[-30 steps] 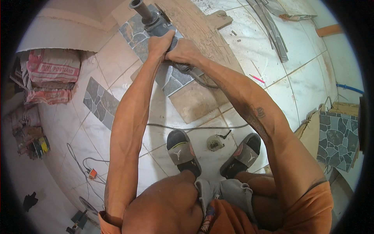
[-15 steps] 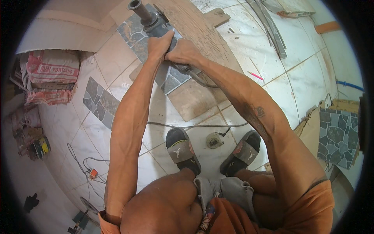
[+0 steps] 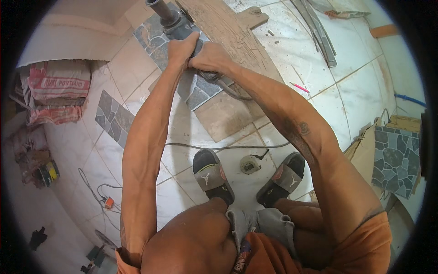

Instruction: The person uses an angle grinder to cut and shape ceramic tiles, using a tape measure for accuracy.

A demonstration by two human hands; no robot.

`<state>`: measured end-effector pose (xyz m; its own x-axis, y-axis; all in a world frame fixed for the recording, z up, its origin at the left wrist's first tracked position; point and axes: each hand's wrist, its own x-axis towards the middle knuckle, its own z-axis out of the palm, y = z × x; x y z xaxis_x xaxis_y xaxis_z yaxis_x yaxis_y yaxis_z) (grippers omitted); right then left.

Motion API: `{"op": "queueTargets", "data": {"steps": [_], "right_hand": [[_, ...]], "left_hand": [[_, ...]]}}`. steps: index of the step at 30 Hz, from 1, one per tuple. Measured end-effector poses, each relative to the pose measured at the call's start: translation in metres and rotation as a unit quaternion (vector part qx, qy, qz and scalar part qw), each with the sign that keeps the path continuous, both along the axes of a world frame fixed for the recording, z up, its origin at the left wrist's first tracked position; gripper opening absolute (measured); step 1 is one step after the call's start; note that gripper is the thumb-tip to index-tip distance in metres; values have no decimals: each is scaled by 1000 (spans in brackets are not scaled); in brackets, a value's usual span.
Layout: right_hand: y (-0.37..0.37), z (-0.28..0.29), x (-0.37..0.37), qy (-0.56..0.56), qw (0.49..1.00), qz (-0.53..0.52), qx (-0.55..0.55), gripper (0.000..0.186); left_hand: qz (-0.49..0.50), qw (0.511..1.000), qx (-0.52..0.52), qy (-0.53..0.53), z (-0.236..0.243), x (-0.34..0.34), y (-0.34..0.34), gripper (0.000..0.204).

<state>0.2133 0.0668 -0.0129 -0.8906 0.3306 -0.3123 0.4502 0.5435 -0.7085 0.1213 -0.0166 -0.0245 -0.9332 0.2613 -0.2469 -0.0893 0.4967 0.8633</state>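
Note:
A dark angle grinder (image 3: 178, 28), with a thick side handle sticking up at its far end, lies along a grey stone-patterned tile (image 3: 204, 93). My left hand (image 3: 182, 48) is wrapped round its body. Just behind and to the right, my right hand (image 3: 210, 58) grips the rear of the body, where the power cord (image 3: 235, 93) comes out. Both arms reach far forward. The tile rests on worn wooden boards (image 3: 228, 116). The disc's contact with the tile is not clear from here.
A cut tile strip (image 3: 114, 119) lies left, near cement bags (image 3: 59, 82). A tape measure (image 3: 250, 164) sits between my sandalled feet, by the cord. A pink pencil (image 3: 299, 87) and metal strips (image 3: 319, 36) lie right. Patterned tiles (image 3: 396, 160) lean at far right.
My two hands and the grinder have shifted slightly left and away from me along the tile. The grip looks the same.

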Motion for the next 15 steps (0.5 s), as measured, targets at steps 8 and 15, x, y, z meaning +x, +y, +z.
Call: {"op": "queueTargets", "data": {"steps": [8, 15], "right_hand": [[-1, 3, 6, 1, 1000, 1, -3, 73], [1, -3, 11, -3, 1000, -1, 9, 73]], "left_hand": [[-14, 1000, -25, 9, 0, 3, -2, 52], [-19, 1000, -21, 14, -4, 8, 0, 55]]}}
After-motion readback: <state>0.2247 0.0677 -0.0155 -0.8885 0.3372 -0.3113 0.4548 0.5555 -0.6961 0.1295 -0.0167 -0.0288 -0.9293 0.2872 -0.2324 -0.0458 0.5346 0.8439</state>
